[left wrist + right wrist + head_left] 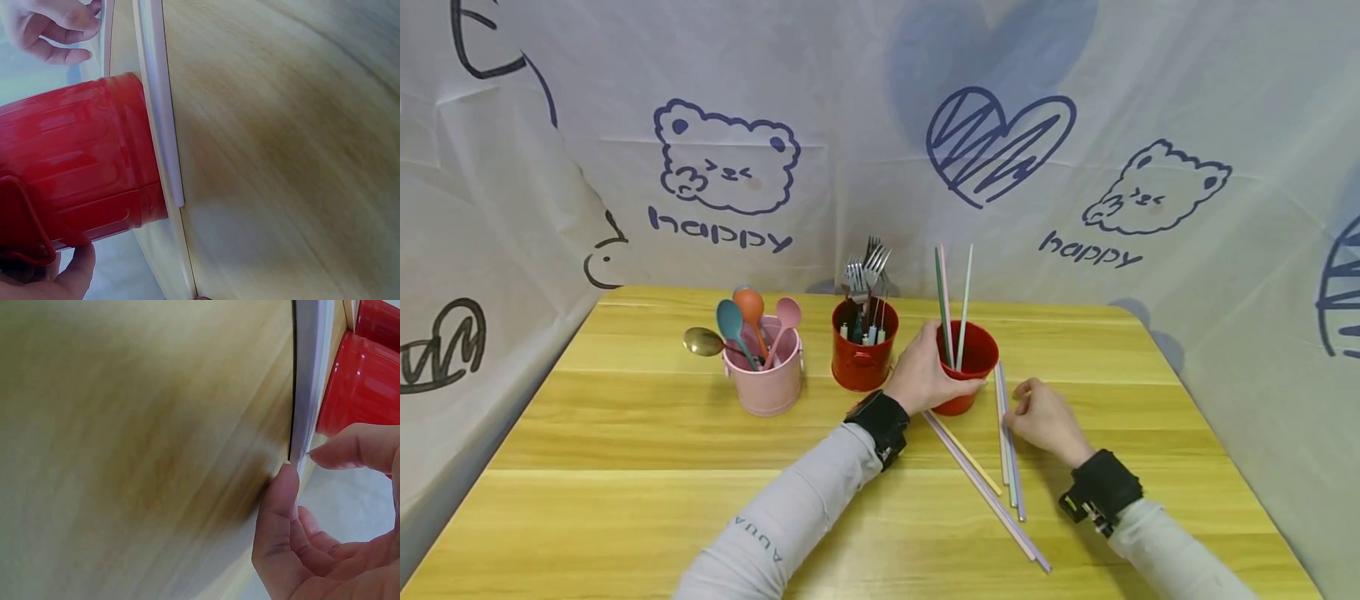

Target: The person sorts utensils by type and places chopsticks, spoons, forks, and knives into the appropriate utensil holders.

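Note:
My left hand (923, 375) grips a small red bucket (976, 346) around its side, thumb across the front. Green, pink and pale mint chopsticks (963, 308) stand in that bucket. In the left wrist view, the bucket (81, 156) shows its wall and wire handle. To its right, my right hand (1048, 421) is at several pastel chopsticks (1004, 442) lying on the table. In the right wrist view, thumb and a finger pinch a lilac chopstick (306, 381) from both sides. More chopsticks (988, 492), lilac, pink and yellow, lie aslant in front of the bucket.
Left of the held bucket stands another red bucket (859, 362) with forks (872, 267) and other cutlery. Farther left, a pink bucket (767, 387) holds several coloured spoons (751, 307) and a gold one (703, 342). A white printed cloth (850, 150) hangs behind the wooden table (647, 467).

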A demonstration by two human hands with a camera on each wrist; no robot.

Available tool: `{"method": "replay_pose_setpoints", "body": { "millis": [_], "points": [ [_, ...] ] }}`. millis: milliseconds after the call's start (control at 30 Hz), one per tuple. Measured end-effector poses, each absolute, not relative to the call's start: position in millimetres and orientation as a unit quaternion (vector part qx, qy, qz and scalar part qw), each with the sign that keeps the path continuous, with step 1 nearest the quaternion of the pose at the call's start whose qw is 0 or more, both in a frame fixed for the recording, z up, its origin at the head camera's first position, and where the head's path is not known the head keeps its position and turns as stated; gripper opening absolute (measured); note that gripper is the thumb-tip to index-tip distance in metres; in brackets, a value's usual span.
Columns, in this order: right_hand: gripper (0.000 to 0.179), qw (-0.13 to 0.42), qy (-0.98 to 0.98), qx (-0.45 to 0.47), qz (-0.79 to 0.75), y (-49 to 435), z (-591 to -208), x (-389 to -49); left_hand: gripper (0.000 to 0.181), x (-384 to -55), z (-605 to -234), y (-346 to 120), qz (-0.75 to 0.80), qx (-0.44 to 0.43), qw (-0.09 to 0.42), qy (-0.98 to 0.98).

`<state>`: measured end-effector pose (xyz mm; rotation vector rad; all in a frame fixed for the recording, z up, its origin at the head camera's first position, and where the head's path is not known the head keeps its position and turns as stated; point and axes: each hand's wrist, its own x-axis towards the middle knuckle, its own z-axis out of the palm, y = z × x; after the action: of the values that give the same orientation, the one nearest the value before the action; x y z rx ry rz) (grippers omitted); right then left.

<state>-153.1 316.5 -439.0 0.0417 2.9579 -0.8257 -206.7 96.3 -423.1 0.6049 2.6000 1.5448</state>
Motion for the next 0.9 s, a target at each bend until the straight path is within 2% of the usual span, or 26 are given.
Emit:
{"method": "replay_pose_setpoints", "body": {
  "millis": [900],
  "points": [
    [0.031, 0.043, 0.97, 0.022, -0.236, 311.3, -437.7, -159.5, 0.089, -209.3, -424.2, 96.9, 0.494, 0.2, 0.019, 0.846]
  ]
}}
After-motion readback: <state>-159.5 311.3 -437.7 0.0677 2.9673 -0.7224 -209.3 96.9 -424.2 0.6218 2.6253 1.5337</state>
